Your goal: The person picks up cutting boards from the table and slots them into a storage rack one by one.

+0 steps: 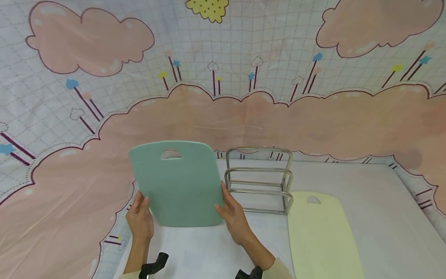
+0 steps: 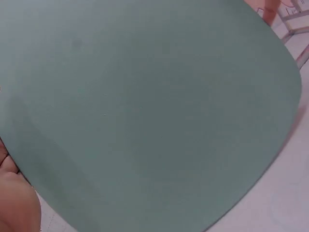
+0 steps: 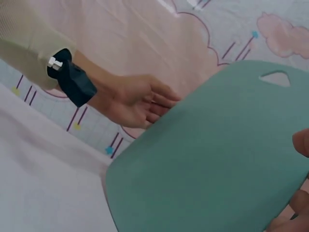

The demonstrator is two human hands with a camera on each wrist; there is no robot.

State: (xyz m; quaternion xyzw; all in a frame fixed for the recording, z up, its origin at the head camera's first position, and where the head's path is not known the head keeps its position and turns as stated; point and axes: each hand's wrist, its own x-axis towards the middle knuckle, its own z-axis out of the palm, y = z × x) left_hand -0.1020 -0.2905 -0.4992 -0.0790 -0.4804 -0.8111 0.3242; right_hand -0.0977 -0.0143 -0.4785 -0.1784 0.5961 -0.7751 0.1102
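Watching remotely, I see the left hand (image 1: pixel 141 221) and right hand (image 1: pixel 234 219), partly curled, gripping opposite sides of the rounded green plastic-looking board (image 1: pixel 181 186), probably for balance.

From my remote feed I log: green board (image 1: pixel 182 188), yellow board (image 1: pixel 322 236), smooth matt plastic; rack (image 1: pixel 259 169), shiny metal; backdrop (image 1: pixel 209 120), creased cloth.

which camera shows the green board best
The head view: the green board shows nearly whole, handle slot included, between left hand and right hand. The left wrist view shows a close-up, cropped, without the slot; the right wrist view shows the slot, but crops the board's right and bottom.
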